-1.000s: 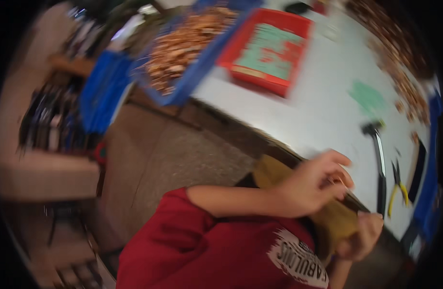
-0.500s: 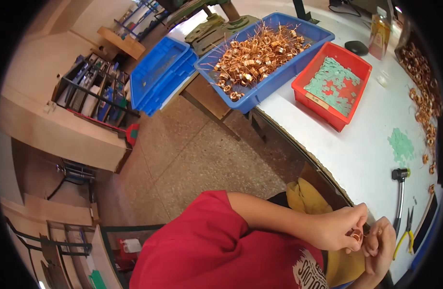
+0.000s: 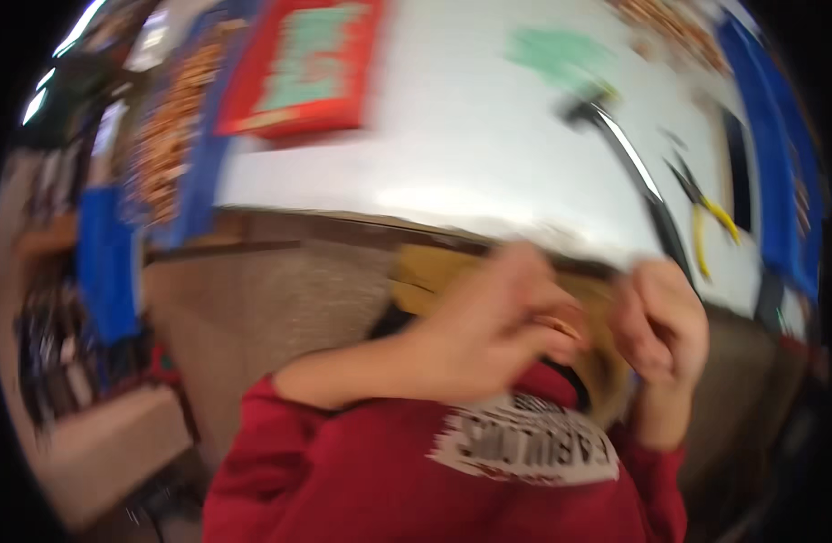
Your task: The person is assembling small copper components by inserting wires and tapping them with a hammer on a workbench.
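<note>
White workbench [image 3: 434,158]: frame smeared. View has swung over the last half second; bench goods sit further left in it, the bench edge nearly level. Reads as head motion, not goods moved.

Blue tub [image 3: 203,167], far left, heaped with copper coils [image 3: 167,136]. Red tray [image 3: 321,122] beside it, pale green chips inside. Loose patch of green chips [image 3: 556,54] on the bench top beyond the hammer.

Rubber-gripped hammer [image 3: 628,154] and yellow-handled pliers [image 3: 701,213] lie on the bench, untouched.

Hands, in front of the bench edge: the main change. Close together half a second ago, now a plain gap between them. Left hand [image 3: 488,330]: thumb and fingers pinching a small copper coil [image 3: 559,324], which is the workpiece, blurred. Right hand [image 3: 665,317]: fingers curled in; cannot tell whether they grip a wire end or nothing.

Judgement: coil not set down, so handwork on it seems unfinished, perhaps between two strokes.
</note>
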The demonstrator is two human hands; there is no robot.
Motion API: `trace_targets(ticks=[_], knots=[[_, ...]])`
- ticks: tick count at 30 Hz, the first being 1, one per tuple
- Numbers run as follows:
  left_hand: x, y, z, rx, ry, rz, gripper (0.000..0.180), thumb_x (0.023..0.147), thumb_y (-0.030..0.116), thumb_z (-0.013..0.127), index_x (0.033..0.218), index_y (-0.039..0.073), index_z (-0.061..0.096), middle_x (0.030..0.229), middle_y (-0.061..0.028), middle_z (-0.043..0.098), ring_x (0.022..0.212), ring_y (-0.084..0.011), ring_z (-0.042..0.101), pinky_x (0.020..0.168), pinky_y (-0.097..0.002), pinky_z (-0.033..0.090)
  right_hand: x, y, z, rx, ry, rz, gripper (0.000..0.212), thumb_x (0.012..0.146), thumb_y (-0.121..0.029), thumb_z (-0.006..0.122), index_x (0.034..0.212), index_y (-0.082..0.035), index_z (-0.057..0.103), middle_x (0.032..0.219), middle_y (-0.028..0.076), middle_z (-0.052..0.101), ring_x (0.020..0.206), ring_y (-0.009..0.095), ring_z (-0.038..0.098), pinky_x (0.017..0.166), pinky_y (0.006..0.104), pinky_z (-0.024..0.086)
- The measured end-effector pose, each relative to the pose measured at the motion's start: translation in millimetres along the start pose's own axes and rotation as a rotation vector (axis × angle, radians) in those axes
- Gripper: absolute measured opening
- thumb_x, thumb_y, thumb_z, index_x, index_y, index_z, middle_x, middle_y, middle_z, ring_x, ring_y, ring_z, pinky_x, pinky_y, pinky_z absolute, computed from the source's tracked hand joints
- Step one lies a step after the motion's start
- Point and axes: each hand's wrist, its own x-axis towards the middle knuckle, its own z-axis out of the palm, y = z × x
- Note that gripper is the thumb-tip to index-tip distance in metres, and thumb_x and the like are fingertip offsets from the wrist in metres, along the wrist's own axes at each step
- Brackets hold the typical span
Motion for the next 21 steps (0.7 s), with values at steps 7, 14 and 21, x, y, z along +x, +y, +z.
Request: trace_targets(ticks=[7, 14, 21], knots=[[11, 1, 18, -0.341, -0.035, 0.015, 0.034, 0.083, -0.014, 0.050, 0.082, 0.009, 0.025, 0.090, -0.0185, 0.059, 0.084, -0.0202, 0.061, 0.070, -0.0237, 0.050, 7, -16, -3, -0.184, 0.097, -0.020, 0.026, 0.091, -0.016, 0.051, 0.079, 0.004, 0.062, 0.051, 0.003, 0.054, 0.032, 0.001, 0.027, 0.027, 0.0142, 0.016], [15, 4, 33, -0.322, 0.035, -0.056, 0.028, 0.085, -0.006, 0.054, 0.094, 0.009, 0.031, 0.098, -0.0217, 0.061, 0.084, -0.0232, 0.062, 0.073, -0.0265, 0.050, 4, -45, 14, -0.638, -0.126, 0.094, 0.024, 0.087, -0.017, 0.055, 0.084, 0.005, 0.065, 0.066, 0.010, 0.061, 0.045, 0.014, 0.047, 0.044, 0.0223, 0.042], [10, -14, 22, -0.546, 0.135, 0.159, 0.023, 0.089, 0.001, 0.056, 0.091, 0.009, 0.034, 0.110, -0.0209, 0.060, 0.098, -0.0222, 0.059, 0.083, -0.0270, 0.047, 3, -15, 1, -1.189, 0.276, -0.665, 0.014, 0.084, -0.012, 0.062, 0.092, -0.001, 0.063, 0.081, 0.004, 0.059, 0.068, 0.012, 0.048, 0.062, 0.0231, 0.040]])
